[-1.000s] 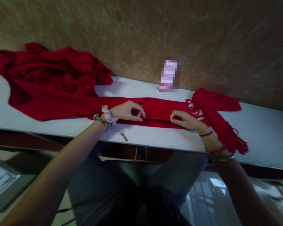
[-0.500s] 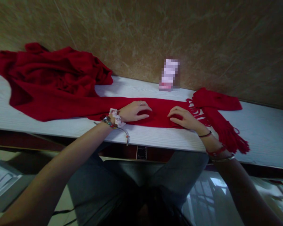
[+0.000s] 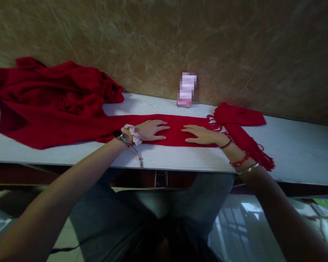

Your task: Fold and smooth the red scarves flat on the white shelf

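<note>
A red fringed scarf (image 3: 174,131) lies flat in a long strip across the white table. My left hand (image 3: 152,130) rests on the strip, palm down with fingers stretched. Facing it from the right, my right hand (image 3: 200,135) lies on the same strip near its fringed end, fingers extended. A gap of bare red cloth shows between the two sets of fingertips. To the left the strip runs into a crumpled heap of red cloth (image 3: 51,94). Beyond the fringe sits a folded red scarf (image 3: 240,115), its tassels hanging toward the table's front edge.
The narrow white table (image 3: 297,145) backs onto a brown marbled wall (image 3: 153,43). Against that wall stands a pixelated pink-white object (image 3: 187,90). Below the front edge, a phone (image 3: 161,178) lies on a dark red surface above my legs.
Both hands have flattened from curled to stretched fingers on the cloth. My right hand has shifted slightly left. The whole view has moved a little.
</note>
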Tool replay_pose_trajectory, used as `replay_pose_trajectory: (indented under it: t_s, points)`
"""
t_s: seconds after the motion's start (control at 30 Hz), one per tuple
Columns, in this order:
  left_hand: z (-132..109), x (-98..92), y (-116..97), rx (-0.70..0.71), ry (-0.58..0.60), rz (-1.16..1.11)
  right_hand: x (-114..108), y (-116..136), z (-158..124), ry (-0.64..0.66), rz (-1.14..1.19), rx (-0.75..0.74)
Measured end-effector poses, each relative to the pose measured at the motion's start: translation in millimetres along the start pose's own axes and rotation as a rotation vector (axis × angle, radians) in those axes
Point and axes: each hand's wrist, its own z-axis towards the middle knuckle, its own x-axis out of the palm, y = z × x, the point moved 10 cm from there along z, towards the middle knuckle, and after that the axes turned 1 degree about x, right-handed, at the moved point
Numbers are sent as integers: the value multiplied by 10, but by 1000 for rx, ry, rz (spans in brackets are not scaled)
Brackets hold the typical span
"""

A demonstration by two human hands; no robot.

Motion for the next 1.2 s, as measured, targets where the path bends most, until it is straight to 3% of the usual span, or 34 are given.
replay_pose_trajectory:
  t_s: [0.1,0.23,0.4,0.67,0.83,0.93,1.1,1.2]
  points:
    - [149,-130,-64,69,-81,51,-153,-21,189,35,46,-96]
    - [338,-174,36,-4,-225,65,-344,-180,409,-143,76,-112]
    - [377,8,122,-35,-201,-1,-212,-259,428,-208,121,-178]
    - [265,21,242,-234,-134,-31,-192,-255,394,-246,140,-192]
    - [267,-19,224,-199,-181,-21,-189,-294,424,-269,148,-170]
    - [257,-74,148,-135,-222,-5,-175,-298,414,-238,160,-164]
    - [253,86,65,-122,-31,-40,-37,-243,376,-61,114,-93]
    - [229,91,83,-169,-14,-45,68,-231,324,7,48,-24]
